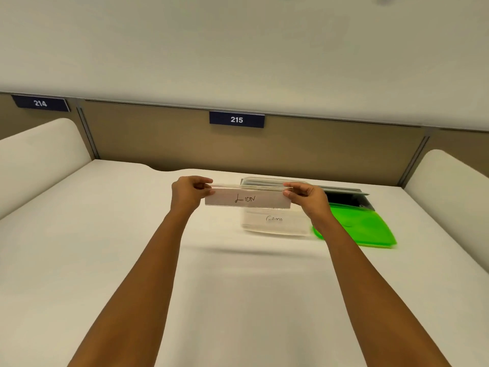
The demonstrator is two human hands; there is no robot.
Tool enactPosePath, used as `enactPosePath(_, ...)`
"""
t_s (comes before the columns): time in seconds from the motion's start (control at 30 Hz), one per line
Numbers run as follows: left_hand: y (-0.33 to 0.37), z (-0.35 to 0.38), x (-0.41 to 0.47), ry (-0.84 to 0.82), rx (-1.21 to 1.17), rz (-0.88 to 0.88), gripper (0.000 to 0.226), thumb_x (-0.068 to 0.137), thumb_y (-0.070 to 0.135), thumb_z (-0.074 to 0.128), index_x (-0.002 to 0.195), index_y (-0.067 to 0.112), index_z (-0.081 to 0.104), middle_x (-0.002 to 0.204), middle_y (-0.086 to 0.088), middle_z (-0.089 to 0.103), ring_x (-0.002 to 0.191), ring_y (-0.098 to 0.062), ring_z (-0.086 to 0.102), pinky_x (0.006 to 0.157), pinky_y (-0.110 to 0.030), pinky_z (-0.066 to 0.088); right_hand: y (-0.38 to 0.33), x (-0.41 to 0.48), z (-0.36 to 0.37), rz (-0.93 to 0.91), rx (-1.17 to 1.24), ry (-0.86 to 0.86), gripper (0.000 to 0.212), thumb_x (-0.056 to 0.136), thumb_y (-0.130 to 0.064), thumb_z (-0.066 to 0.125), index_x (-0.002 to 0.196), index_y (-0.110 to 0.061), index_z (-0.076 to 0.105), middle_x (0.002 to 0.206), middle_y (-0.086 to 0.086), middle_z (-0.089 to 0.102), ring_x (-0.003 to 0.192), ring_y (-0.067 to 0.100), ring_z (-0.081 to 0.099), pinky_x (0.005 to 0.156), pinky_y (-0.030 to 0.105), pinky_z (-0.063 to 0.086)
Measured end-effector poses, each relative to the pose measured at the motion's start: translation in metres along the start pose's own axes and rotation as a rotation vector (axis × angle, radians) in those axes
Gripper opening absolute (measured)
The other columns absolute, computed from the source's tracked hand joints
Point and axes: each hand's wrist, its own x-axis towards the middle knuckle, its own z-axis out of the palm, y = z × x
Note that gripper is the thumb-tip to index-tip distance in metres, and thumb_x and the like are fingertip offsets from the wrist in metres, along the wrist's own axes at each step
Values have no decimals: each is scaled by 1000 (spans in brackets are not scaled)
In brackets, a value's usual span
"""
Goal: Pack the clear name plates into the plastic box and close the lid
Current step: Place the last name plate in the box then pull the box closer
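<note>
A clear name plate [247, 199] with a white card reading "LION" is held level above the desk. My left hand [189, 190] pinches its left end and my right hand [307, 195] pinches its right end. Just behind and below it stands the clear plastic box [275, 229], open, with another plate marked with handwriting showing through its front wall. The box's green lid [362, 229] lies flat on the desk to the right of the box, partly behind my right wrist.
The white desk [105, 221] is walled by a tan partition [317, 152] with a blue "215" sign [236, 119]. A dark cable slot [346, 198] sits behind the lid. White rounded dividers [39, 152] stand at both sides.
</note>
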Motion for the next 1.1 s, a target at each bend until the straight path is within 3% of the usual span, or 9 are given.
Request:
enactPosePath(0.07, 10, 13, 4, 21, 59, 48, 30, 78, -1, 73, 108, -2, 70, 97, -23, 72, 80, -19, 59, 61, -5, 44, -3, 6, -11, -51, -153, 44, 30, 79, -5, 73, 109, 1, 71, 82, 10, 67, 74, 11, 58, 80, 16, 48)
enactPosePath(0.17, 26, 34, 13, 53, 140, 108, 28, 78, 1, 73, 106, -2, 71, 97, -23, 71, 84, -28, 64, 76, -22, 48, -9, 20, -28, -123, -355, 105, 27, 77, -11, 76, 103, -6, 74, 87, 10, 73, 76, 11, 61, 65, 0, 42)
enactPosePath(0.3, 41, 59, 27, 89, 300, 195, 29, 81, 7, 72, 109, 2, 72, 105, -19, 67, 95, -31, 63, 80, -27, 46, -15, 38, -45, -178, -499, 182, 26, 78, -14, 76, 103, -9, 75, 95, 15, 73, 80, 21, 65, 77, 25, 50)
enactPosePath(0.4, 46, 75, 38, 75, 382, 236, 27, 82, 8, 71, 108, 2, 72, 112, -15, 64, 101, -29, 61, 80, -28, 45, -12, 52, -54, -204, -593, 215, 28, 76, -14, 76, 104, -8, 74, 99, 16, 64, 77, 15, 57, 71, 14, 41)
enactPosePath(0.5, 47, 90, 49, 54, 456, 245, 25, 84, 14, 68, 109, 8, 73, 114, -12, 69, 103, -29, 63, 83, -34, 50, -6, 64, -63, -193, -631, 218, 26, 77, -15, 76, 102, -9, 75, 102, 13, 66, 80, 18, 60, 78, 24, 47)
enactPosePath(0.63, 42, 108, 61, 55, 562, 235, 26, 86, 23, 66, 109, 17, 73, 114, -7, 71, 104, -27, 64, 80, -33, 48, 7, 78, -69, -164, -668, 200, 25, 78, -16, 75, 102, -7, 75, 105, 11, 72, 94, 25, 66, 83, 25, 47)
enactPosePath(0.83, 23, 135, 80, 53, 700, 273, 23, 87, 25, 65, 107, 20, 74, 112, -3, 72, 106, -25, 62, 82, -32, 41, 33, 99, -70, -84, -673, 178, 23, 79, -16, 74, 100, -8, 75, 105, 12, 73, 90, 25, 66, 77, 23, 43)
enactPosePath(1.1, -7, 161, 98, -16, 889, 306, 26, 91, 28, 59, 113, 21, 71, 111, -5, 73, 105, -25, 60, 91, -32, 32, 63, 113, -67, -48, -713, 121, 25, 78, -13, 75, 102, -5, 75, 107, 14, 72, 98, 29, 65, 88, 32, 51)
